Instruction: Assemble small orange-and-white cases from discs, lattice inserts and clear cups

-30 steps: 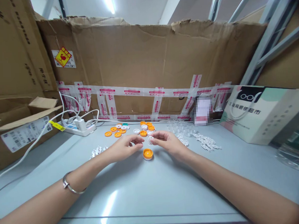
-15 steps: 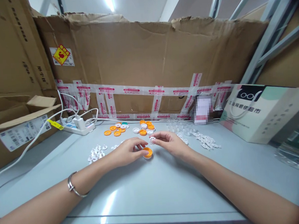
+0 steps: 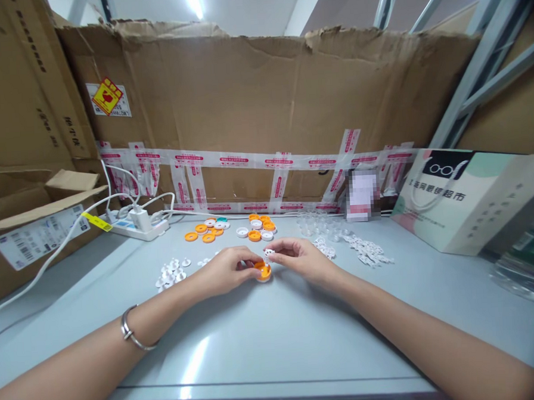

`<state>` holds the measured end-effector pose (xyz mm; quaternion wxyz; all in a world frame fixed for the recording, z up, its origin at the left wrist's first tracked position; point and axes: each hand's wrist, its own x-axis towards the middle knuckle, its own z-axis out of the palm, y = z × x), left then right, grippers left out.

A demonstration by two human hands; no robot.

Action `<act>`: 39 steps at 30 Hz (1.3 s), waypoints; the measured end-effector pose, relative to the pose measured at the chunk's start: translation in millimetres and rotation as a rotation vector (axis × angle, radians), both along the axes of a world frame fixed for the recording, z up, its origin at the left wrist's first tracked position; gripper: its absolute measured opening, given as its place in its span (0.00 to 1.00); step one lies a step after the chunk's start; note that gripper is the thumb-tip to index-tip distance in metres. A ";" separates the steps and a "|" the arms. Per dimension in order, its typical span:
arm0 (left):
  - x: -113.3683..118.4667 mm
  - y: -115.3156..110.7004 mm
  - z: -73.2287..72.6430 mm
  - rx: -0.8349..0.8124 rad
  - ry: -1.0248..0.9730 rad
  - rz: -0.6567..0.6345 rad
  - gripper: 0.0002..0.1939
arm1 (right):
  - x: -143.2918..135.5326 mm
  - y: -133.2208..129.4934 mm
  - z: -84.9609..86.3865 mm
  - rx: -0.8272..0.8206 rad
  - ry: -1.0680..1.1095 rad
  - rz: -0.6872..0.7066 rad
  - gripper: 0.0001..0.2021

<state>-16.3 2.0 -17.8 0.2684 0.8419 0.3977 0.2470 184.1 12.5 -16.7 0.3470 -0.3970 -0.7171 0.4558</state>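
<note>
My left hand (image 3: 233, 270) grips the left rim of a round orange plastic cup (image 3: 265, 275) with a white base, which sits on the table. Just above it, my right hand (image 3: 300, 258) pinches a small white plastic piece with holes (image 3: 269, 253) between thumb and fingers. That piece is close over the cup's back edge; whether the two touch I cannot tell. Behind the hands lie more orange and white round cups (image 3: 254, 236). Flat orange rings (image 3: 191, 236) rest farther left.
White stemmed discs (image 3: 170, 275) are heaped left of my left wrist. Clear plastic parts (image 3: 315, 224) and flat white pieces (image 3: 369, 251) lie to the right. A power strip (image 3: 146, 232), a printed box (image 3: 446, 205) and a large bottle (image 3: 527, 264) stand around the edges.
My right hand has moved slightly left and down, bringing the white piece closer over the orange cup. My left hand stays at the cup's rim.
</note>
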 end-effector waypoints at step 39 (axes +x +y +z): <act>0.1 3.1 -10.4 -0.082 -0.042 0.008 0.16 | -3.4 0.4 -1.7 -0.017 -0.025 0.039 0.16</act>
